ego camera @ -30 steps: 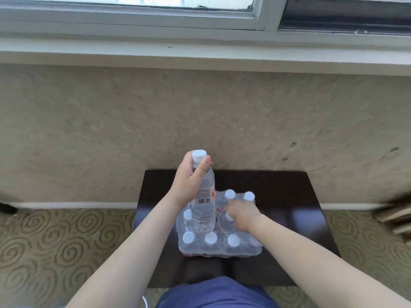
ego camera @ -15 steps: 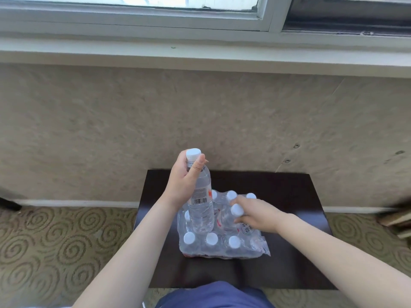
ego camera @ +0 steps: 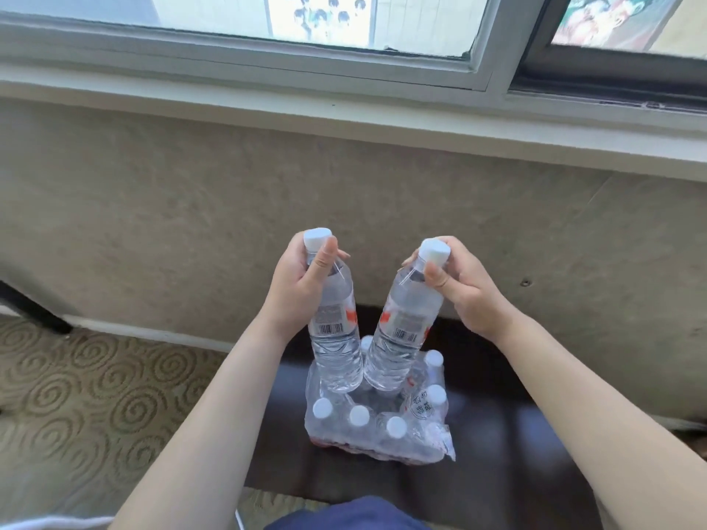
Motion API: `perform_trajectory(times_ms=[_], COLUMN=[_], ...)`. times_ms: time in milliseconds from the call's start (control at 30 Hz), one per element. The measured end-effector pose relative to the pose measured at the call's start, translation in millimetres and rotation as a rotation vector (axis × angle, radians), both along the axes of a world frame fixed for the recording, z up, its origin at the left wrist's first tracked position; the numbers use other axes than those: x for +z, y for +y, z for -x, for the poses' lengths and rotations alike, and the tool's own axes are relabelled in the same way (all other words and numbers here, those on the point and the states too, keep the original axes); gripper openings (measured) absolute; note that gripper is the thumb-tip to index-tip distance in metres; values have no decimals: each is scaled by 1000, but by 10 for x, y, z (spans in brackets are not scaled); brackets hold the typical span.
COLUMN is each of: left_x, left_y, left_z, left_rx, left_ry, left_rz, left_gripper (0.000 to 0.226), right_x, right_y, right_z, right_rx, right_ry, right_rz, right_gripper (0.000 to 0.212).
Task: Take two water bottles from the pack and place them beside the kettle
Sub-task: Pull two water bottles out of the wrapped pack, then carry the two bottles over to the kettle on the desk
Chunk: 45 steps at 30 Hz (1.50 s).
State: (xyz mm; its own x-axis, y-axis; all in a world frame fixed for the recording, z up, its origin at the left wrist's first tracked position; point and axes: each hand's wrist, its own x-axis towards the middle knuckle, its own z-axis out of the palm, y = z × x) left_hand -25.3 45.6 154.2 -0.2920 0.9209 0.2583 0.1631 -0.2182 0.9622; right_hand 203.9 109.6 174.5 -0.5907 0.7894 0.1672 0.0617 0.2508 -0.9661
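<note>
Now, left grip: the left hand (ego camera: 302,290) is closed around the neck and shoulder of the left bottle (ego camera: 334,323), thumb pressed just under the white cap.
Right grip: the right hand (ego camera: 461,288) is wrapped the same way round the top of the right bottle (ego camera: 403,323), thumb on the shoulder below its cap.
Bottle position: both bottles hang in the air above the pack (ego camera: 377,418), caps leaning outward and bases drawn close together; whether the bases touch each other cannot be told.
Pack: shrink-wrapped, its film torn open on top, several capped bottles inside; it sits on the dark table (ego camera: 497,434) in front of the wall under the window (ego camera: 306,44).
Kettle: not in view, so the place to set the bottles down cannot be judged from here.
Handling: each bottle looks full, so likely fairly heavy for its size; the thin clear walls would probably dent under a hard squeeze.
Where to hold: the stiff neck just under the cap is a sound hold for lifting; for carrying and setting down, a hold lower on the labelled body would probably give better control.
Risk: smooth plastic may slip in a loose grasp, and a swinging base could knock the pack.
Progress: taking out appears done; the carry to the kettle is not yet made.
</note>
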Motion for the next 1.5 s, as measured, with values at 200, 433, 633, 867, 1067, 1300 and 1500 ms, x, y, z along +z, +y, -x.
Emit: perform_trajectory(times_ms=[200,433,633,867,1067,1300,1500], left_x=[273,432,380,275,283,329,315], left_y=[-296,-780,-1369,-2123,-2710,-3198,-3728], left_z=[-134,-249,-343,-546,-524,-203,404], left_rx=[78,207,416,681,845,974,1020], left_ry=[-44,13,39,48,1,-35,-61], left_rz=[0,74,119,200,179,143,93], left_gripper=[23,23,27,37,35,30,30], right_x=[228,290,140,16,51,195,274], right_y=[80,-48,-285,-765,-1188,-1673,-2273], right_z=[144,312,517,851,1199,1682,2378], right_rx=[154,378,579,815,972,1065,1142], right_ry=[27,-25,-15,-71,-38,-48,-70], right_rz=[78,184,293,187,222,214,272], right_gripper=[15,23,18,23,24,23,19])
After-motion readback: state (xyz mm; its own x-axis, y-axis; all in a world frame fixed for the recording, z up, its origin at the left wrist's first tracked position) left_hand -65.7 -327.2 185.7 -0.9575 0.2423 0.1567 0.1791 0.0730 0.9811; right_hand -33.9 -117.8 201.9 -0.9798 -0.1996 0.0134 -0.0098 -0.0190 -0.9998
